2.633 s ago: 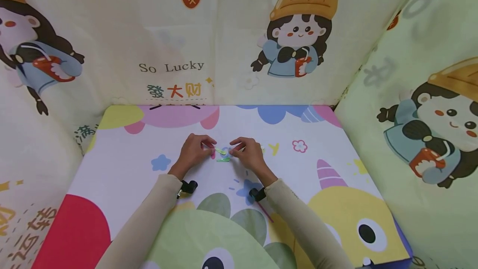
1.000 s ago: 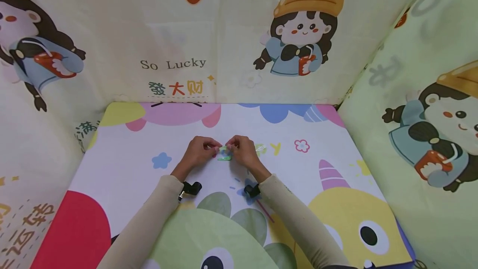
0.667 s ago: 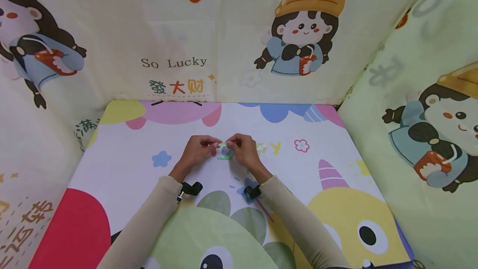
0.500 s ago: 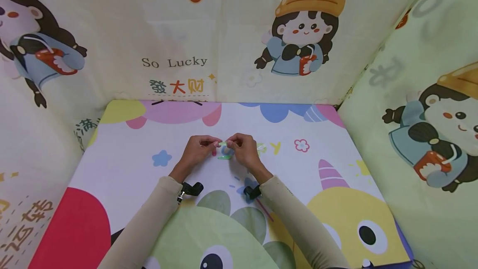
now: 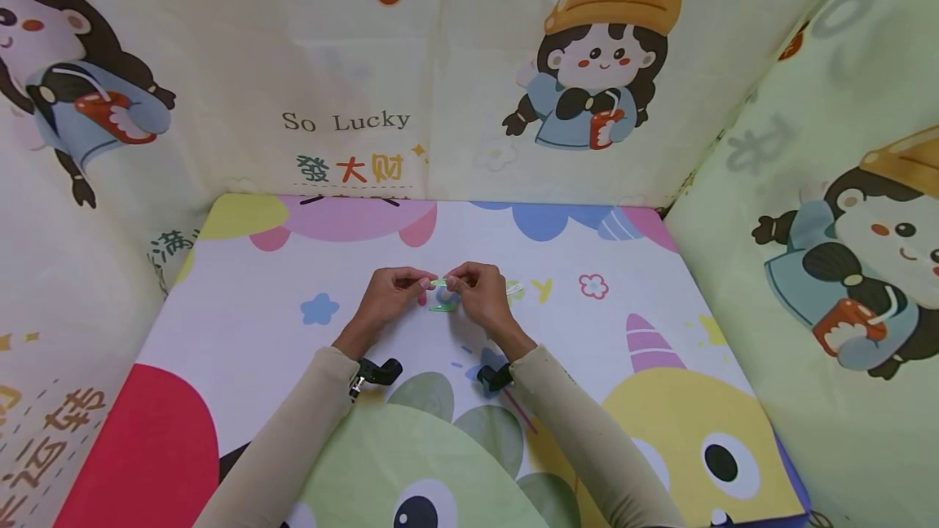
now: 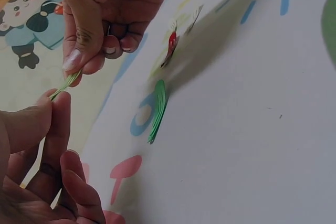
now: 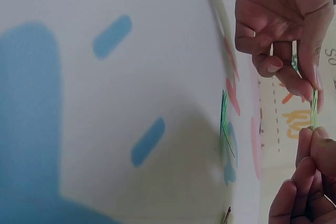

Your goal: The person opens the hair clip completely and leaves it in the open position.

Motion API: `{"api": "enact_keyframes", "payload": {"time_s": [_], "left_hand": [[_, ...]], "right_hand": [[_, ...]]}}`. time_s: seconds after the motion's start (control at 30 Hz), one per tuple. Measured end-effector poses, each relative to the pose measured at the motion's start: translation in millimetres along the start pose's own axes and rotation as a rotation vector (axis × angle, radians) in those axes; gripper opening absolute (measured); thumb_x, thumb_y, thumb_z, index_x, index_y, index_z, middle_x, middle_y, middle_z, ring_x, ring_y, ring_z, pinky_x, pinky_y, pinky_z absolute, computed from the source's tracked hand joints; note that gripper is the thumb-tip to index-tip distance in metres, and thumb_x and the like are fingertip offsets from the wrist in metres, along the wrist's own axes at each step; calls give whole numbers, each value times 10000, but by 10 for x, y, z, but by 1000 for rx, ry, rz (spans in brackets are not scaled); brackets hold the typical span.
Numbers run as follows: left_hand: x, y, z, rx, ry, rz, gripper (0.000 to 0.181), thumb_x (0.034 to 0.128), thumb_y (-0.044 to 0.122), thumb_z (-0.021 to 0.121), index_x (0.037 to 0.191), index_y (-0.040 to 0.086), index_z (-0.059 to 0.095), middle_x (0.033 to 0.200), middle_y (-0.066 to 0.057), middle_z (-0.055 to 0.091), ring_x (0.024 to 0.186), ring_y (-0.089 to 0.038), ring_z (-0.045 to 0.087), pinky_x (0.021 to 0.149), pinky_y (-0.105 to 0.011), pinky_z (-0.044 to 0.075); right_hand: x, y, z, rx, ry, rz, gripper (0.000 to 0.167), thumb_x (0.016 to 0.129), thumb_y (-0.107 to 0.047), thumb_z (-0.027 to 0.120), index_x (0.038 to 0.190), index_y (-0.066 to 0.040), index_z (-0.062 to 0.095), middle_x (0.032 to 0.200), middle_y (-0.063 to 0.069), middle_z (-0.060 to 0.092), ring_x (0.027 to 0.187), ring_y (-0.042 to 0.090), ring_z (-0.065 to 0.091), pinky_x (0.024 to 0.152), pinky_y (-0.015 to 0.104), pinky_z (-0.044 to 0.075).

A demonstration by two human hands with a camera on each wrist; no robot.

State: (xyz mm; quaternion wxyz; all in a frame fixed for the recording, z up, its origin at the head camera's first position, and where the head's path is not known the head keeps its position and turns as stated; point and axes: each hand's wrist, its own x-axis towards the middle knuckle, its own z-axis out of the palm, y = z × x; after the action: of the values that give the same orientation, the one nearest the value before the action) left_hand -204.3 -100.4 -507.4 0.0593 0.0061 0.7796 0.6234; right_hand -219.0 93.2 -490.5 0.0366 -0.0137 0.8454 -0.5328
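Note:
A small bundle of light green thread (image 6: 67, 84) is stretched between both hands, held above the table. My left hand (image 5: 385, 297) pinches one end between thumb and forefinger. The other end is pinched by my right hand (image 5: 477, 293), thumb against finger. In the right wrist view the light green strands (image 7: 314, 109) run straight between the two pairs of fingertips. Beneath them a darker green folded bundle of thread (image 6: 158, 111) lies on the table, touched by neither hand. The ends inside the fingertips are hidden.
Beyond the green bundle lie a red bundle (image 6: 170, 47) and a whitish bundle (image 6: 196, 17). A thin brown pointed tip (image 7: 227, 214) shows at the lower edge of the right wrist view. The cartoon-printed table (image 5: 557, 259) is bordered by printed sheets (image 5: 469, 88).
My right hand has moved left and now pinches the light green thread too. The thread has gone farther from the darker bundle and is level. In the last half second the hands barely move.

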Motion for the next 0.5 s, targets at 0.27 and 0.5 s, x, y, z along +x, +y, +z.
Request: {"api": "enact_keyframes", "payload": {"time_s": [0.27,0.5], "left_hand": [[-11,-7,6,-23,-11,0,259,1025,193,723,1227,43,784,1075,-219,785,956,-268,665,814,-246,450],[2,-20,19,-46,-15,8,245,1023,168,720,1216,32,783,1092,-242,777,947,-346,654,798,-236,446]], "right_hand": [[0,-4,-3,-7,2,3,71,982,-113,758,928,-109,804,821,36,766,751,155,633,650,232,470],[0,-20,-17,3,-3,10,73,983,-94,753,933,-96,806,836,61,770,789,227,671,650,222,476]]}}
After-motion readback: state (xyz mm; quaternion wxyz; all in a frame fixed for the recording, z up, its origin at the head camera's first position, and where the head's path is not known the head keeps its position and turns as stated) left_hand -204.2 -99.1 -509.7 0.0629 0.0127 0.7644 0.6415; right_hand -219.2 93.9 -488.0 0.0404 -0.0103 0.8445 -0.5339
